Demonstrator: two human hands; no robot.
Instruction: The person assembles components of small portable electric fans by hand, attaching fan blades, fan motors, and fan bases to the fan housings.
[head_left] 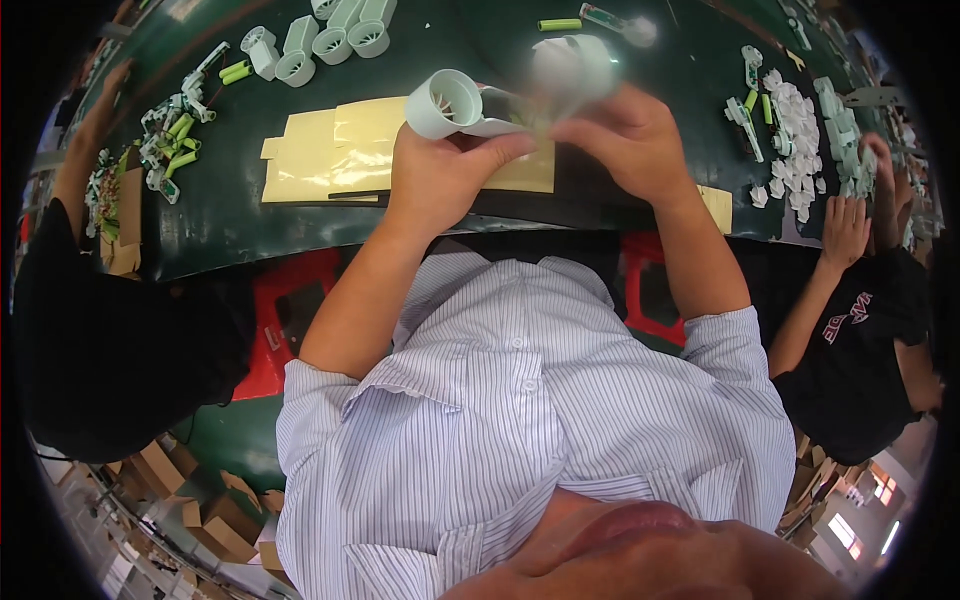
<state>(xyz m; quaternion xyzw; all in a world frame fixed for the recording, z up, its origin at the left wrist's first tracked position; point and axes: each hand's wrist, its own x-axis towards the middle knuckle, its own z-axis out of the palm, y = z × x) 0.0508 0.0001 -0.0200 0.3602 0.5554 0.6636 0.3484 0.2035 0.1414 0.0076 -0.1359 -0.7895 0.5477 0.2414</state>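
- The left hand (pixel 440 175) grips a pale green fan housing (pixel 447 102), a short round duct with vanes inside, fingers closed on its lower body
- The housing's open mouth faces up and to the left; its long axis runs from that mouth rightward toward the other hand
- The right hand (pixel 625 135) meets it from the right, fingers pinched narrow on a second pale part (pixel 572 65), which is blurred, so its shape cannot be told
- Both parts are held above the counter (pixel 250 215), touching or nearly so between the two hands; the left hand is nearer the housing's mouth, the right nearer its tail
- Under the hands lie yellow sheets (pixel 335 150) flat on the dark green counter
- Further back stand more fan housings (pixel 335 35) in a row, with a green battery (pixel 559 24) near them
- At the left lies a heap of green and white parts (pixel 170 135); at the right, a pile of small white parts (pixel 795 120)
- A co-worker's hand (pixel 845 228) rests at the counter's right edge, well apart from the person's hands
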